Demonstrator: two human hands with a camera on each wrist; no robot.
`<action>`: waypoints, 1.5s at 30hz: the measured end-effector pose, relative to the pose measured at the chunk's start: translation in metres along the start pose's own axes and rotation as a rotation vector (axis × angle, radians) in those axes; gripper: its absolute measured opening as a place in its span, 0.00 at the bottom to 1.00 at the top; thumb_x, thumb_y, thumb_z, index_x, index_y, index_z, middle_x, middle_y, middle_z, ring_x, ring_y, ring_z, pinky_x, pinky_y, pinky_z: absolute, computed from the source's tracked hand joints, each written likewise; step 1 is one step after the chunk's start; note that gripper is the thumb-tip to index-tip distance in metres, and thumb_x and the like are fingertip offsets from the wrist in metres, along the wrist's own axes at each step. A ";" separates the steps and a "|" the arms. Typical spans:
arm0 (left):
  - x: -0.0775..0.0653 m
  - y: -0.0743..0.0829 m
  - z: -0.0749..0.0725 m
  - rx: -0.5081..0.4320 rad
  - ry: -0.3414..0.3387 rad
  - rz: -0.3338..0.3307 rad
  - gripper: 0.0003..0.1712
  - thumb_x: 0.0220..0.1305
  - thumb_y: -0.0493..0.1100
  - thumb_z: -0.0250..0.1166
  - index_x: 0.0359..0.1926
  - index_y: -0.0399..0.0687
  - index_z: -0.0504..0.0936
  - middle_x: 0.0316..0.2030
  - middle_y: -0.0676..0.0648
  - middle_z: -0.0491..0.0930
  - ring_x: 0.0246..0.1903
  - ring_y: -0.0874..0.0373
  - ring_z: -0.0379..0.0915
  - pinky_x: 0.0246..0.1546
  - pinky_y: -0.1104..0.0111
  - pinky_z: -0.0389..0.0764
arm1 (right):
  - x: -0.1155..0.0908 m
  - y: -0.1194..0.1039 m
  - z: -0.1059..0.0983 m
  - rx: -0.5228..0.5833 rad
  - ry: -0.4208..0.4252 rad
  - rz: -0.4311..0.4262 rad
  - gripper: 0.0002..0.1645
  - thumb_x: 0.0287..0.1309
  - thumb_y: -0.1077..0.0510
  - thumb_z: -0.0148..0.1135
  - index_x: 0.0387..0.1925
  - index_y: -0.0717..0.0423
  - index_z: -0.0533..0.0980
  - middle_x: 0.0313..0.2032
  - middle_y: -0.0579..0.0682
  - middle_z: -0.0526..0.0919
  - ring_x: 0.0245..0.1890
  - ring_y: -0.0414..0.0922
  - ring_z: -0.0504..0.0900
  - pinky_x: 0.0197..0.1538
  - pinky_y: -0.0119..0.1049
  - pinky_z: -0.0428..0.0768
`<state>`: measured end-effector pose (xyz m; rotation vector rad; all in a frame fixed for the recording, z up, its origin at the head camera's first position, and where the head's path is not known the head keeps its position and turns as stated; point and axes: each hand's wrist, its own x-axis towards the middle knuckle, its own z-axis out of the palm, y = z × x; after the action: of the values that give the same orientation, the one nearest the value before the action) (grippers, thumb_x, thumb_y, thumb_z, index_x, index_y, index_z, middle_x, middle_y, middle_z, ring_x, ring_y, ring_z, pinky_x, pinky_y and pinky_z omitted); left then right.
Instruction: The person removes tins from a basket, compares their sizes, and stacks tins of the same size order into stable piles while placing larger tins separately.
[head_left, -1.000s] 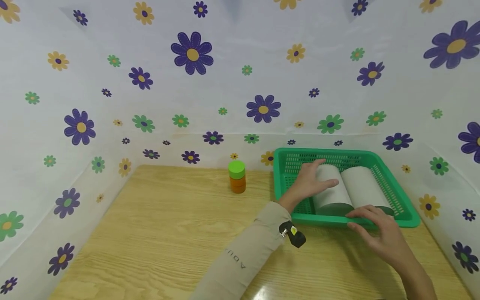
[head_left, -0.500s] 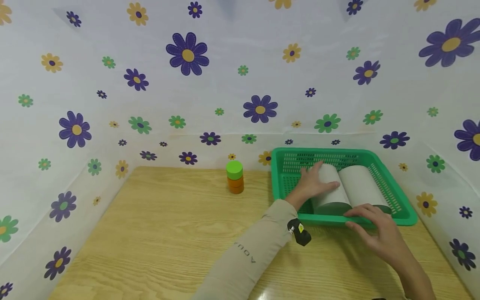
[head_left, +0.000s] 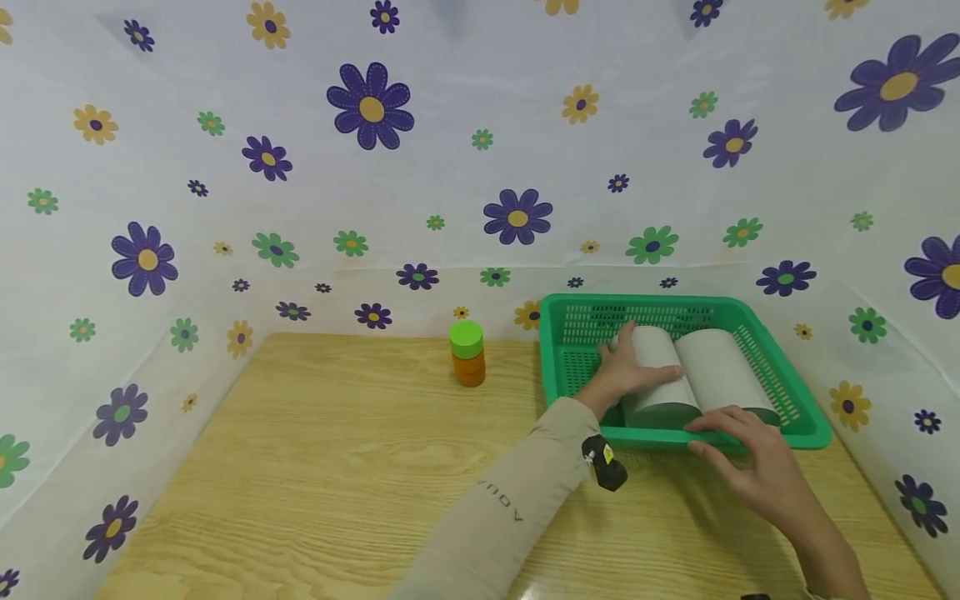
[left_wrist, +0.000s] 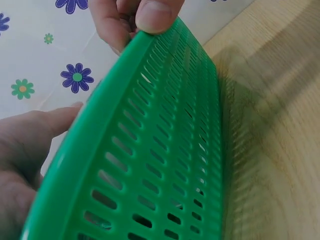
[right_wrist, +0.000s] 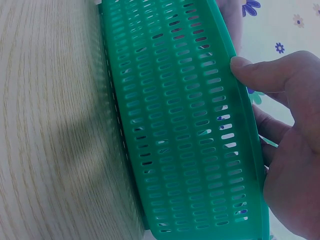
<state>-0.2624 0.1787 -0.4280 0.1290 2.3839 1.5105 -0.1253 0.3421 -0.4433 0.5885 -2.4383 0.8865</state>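
A green plastic basket with slotted walls stands at the right of the table. Two white cylinders lie side by side in it, a left one and a right one. Reaching inside, my left hand grips the left cylinder, thumb across its top and fingers down its far left side. My right hand pinches the basket's front rim, with the thumb outside and the fingers over the edge. In the right wrist view, the right thumb presses on the rim from outside.
An orange jar with a bright green lid stands left of the basket, near the back edge of the wooden table. A white flower-patterned sheet hangs behind and along both sides.
My left hand has settled lower onto the left cylinder, its fingers spreading down the cylinder's left side. The right hand keeps its place on the rim. The head view has shifted slightly.
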 end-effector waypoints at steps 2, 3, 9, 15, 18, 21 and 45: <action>0.002 -0.001 0.002 -0.044 0.002 -0.027 0.63 0.54 0.55 0.79 0.81 0.65 0.47 0.78 0.38 0.49 0.76 0.43 0.47 0.64 0.50 0.72 | 0.000 0.000 0.000 -0.002 -0.001 0.006 0.25 0.45 0.73 0.77 0.41 0.44 0.85 0.42 0.41 0.83 0.48 0.30 0.73 0.49 0.40 0.67; 0.004 -0.001 0.004 -0.057 0.004 -0.042 0.64 0.53 0.55 0.80 0.81 0.66 0.47 0.78 0.39 0.49 0.75 0.43 0.49 0.64 0.51 0.72 | 0.000 0.000 0.000 -0.002 -0.001 0.008 0.25 0.45 0.73 0.77 0.41 0.44 0.85 0.42 0.41 0.83 0.48 0.30 0.73 0.48 0.41 0.66; 0.010 -0.002 0.006 -0.076 0.029 -0.109 0.62 0.51 0.52 0.82 0.79 0.71 0.52 0.72 0.41 0.57 0.59 0.47 0.68 0.55 0.54 0.78 | 0.001 -0.001 0.000 0.000 -0.009 0.004 0.24 0.47 0.72 0.77 0.42 0.44 0.85 0.43 0.41 0.83 0.48 0.31 0.74 0.49 0.37 0.68; 0.005 -0.002 0.001 -0.086 0.051 -0.093 0.60 0.50 0.49 0.83 0.77 0.71 0.55 0.65 0.40 0.62 0.51 0.47 0.71 0.49 0.51 0.81 | 0.002 -0.001 0.001 0.001 -0.011 0.002 0.25 0.47 0.72 0.77 0.42 0.42 0.85 0.43 0.41 0.83 0.48 0.29 0.74 0.49 0.35 0.68; 0.003 -0.001 -0.003 -0.098 0.061 -0.067 0.60 0.50 0.48 0.83 0.77 0.71 0.55 0.62 0.41 0.64 0.49 0.46 0.72 0.45 0.50 0.83 | 0.002 -0.001 0.002 0.000 -0.012 -0.004 0.25 0.47 0.72 0.77 0.42 0.43 0.85 0.43 0.40 0.83 0.48 0.29 0.74 0.49 0.34 0.69; 0.003 -0.001 -0.008 -0.119 0.074 -0.047 0.59 0.49 0.48 0.84 0.76 0.72 0.56 0.59 0.43 0.65 0.47 0.48 0.73 0.42 0.51 0.83 | 0.002 -0.001 0.002 0.003 -0.014 -0.004 0.25 0.47 0.72 0.77 0.42 0.43 0.85 0.43 0.41 0.83 0.48 0.29 0.75 0.49 0.32 0.69; -0.021 0.008 -0.073 -0.211 0.152 0.267 0.62 0.49 0.49 0.83 0.78 0.71 0.52 0.62 0.47 0.67 0.51 0.50 0.74 0.38 0.56 0.86 | 0.001 -0.001 -0.001 0.006 -0.011 -0.002 0.24 0.46 0.72 0.77 0.42 0.44 0.85 0.43 0.42 0.84 0.48 0.29 0.75 0.52 0.23 0.68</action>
<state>-0.2656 0.1134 -0.3877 0.3043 2.3774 1.9488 -0.1253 0.3420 -0.4417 0.5997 -2.4453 0.8918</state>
